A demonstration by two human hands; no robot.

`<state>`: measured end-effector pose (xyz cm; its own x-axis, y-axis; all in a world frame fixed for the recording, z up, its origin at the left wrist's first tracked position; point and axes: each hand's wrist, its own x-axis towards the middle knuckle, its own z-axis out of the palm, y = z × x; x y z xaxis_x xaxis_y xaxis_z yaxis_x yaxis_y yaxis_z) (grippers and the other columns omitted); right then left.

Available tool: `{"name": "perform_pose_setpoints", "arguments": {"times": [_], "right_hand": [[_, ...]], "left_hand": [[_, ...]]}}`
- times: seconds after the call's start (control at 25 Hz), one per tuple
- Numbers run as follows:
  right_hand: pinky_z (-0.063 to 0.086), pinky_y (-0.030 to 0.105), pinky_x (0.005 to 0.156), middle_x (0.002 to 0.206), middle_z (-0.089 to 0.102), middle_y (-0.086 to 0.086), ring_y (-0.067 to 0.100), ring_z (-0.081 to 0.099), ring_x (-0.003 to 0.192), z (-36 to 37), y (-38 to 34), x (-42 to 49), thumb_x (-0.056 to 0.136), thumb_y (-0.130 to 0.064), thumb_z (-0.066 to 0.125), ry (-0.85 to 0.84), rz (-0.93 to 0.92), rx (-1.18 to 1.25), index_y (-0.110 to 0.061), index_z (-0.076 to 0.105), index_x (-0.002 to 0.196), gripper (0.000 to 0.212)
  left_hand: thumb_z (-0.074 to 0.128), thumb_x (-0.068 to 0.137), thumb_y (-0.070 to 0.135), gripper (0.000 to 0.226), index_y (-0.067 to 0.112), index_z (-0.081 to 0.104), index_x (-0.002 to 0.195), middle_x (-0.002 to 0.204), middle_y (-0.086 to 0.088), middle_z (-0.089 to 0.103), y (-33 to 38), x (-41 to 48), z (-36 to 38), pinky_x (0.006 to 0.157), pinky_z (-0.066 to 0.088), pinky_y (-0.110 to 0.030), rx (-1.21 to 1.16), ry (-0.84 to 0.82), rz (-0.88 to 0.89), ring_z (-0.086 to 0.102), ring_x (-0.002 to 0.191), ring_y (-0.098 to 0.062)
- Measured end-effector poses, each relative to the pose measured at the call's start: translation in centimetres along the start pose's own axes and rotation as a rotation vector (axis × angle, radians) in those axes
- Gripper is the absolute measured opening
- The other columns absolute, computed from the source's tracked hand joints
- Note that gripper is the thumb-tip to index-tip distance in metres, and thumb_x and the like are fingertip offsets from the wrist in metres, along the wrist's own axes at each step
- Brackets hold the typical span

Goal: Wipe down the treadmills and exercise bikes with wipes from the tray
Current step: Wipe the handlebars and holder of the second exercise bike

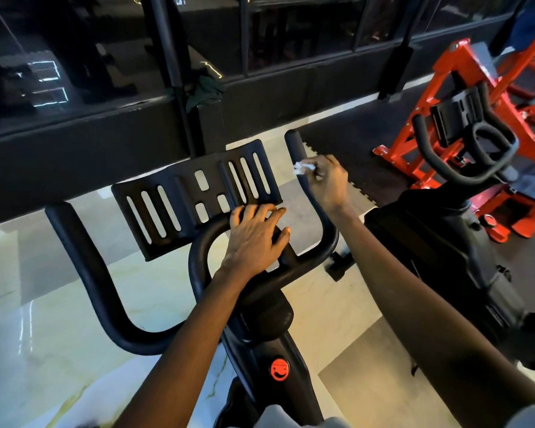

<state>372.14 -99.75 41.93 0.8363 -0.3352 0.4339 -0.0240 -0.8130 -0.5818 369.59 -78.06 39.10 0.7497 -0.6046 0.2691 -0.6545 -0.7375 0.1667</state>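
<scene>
A black exercise bike stands right below me, with a slotted tablet holder and curved black handlebars. My right hand pinches a small crumpled white wipe against the upright right handlebar end. My left hand rests with spread fingers on the centre loop of the handlebars, just below the holder. A red knob sits on the bike's frame. No tray is in view.
A second black bike stands at the right, with red frame equipment behind it. A dark glass wall and ledge run across the back. A dark cloth hangs on a post. The floor is glossy pale tile with dark mats.
</scene>
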Motion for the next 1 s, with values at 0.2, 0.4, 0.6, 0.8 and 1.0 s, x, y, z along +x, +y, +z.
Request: {"name": "perform_pose_setpoints", "arguments": {"times": [0.2, 0.4, 0.6, 0.8, 1.0], "right_hand": [[0.042, 0.008, 0.078, 0.107, 0.063, 0.003, 0.010, 0.055, 0.094, 0.1, -0.8, 1.4, 0.091, -0.010, 0.069, -0.006, -0.063, -0.038, -0.007, 0.072, 0.109, 0.018], [0.041, 0.004, 0.082, 0.114, 0.063, 0.003, 0.010, 0.059, 0.102, 0.2, -3.3, 5.3, 0.094, -0.006, 0.064, 0.069, -0.008, 0.055, -0.010, 0.069, 0.113, 0.020], [0.043, 0.001, 0.079, 0.114, 0.063, 0.002, 0.005, 0.055, 0.100, 0.6, -1.0, 2.0, 0.093, -0.008, 0.066, 0.082, 0.069, 0.070, -0.010, 0.067, 0.118, 0.024], [0.043, 0.006, 0.081, 0.114, 0.060, 0.003, 0.008, 0.056, 0.100, 0.7, -2.5, 4.2, 0.094, -0.009, 0.066, 0.049, -0.018, 0.034, -0.010, 0.068, 0.118, 0.024], [0.048, 0.014, 0.082, 0.112, 0.065, 0.005, 0.012, 0.062, 0.099, 0.9, -1.6, 2.0, 0.094, -0.014, 0.068, -0.003, -0.025, -0.026, -0.012, 0.071, 0.111, 0.018]], "left_hand": [[0.033, 0.098, 0.055, 0.055, 0.028, 0.054, 0.141, 0.138, 0.006, 0.055, 0.2, 0.1, -0.1, 0.109, 0.024, -0.047, -0.010, 0.016, -0.011, 0.047, 0.125, -0.022], [0.035, 0.099, 0.054, 0.053, 0.028, 0.055, 0.140, 0.136, 0.005, 0.056, 0.1, -0.1, -0.1, 0.108, 0.022, -0.047, -0.030, 0.043, -0.004, 0.047, 0.125, -0.023], [0.037, 0.099, 0.054, 0.052, 0.028, 0.053, 0.142, 0.139, 0.006, 0.054, 0.2, 0.0, -0.2, 0.110, 0.023, -0.048, -0.028, 0.006, -0.028, 0.046, 0.127, -0.022], [0.039, 0.100, 0.053, 0.051, 0.028, 0.053, 0.142, 0.138, 0.005, 0.054, 0.4, -0.1, -0.5, 0.111, 0.023, -0.049, -0.043, 0.013, -0.027, 0.046, 0.127, -0.023], [0.037, 0.103, 0.055, 0.055, 0.024, 0.048, 0.147, 0.143, 0.000, 0.050, 0.1, -0.3, -1.3, 0.115, 0.021, -0.044, -0.058, -0.045, -0.039, 0.043, 0.131, -0.023]]}}
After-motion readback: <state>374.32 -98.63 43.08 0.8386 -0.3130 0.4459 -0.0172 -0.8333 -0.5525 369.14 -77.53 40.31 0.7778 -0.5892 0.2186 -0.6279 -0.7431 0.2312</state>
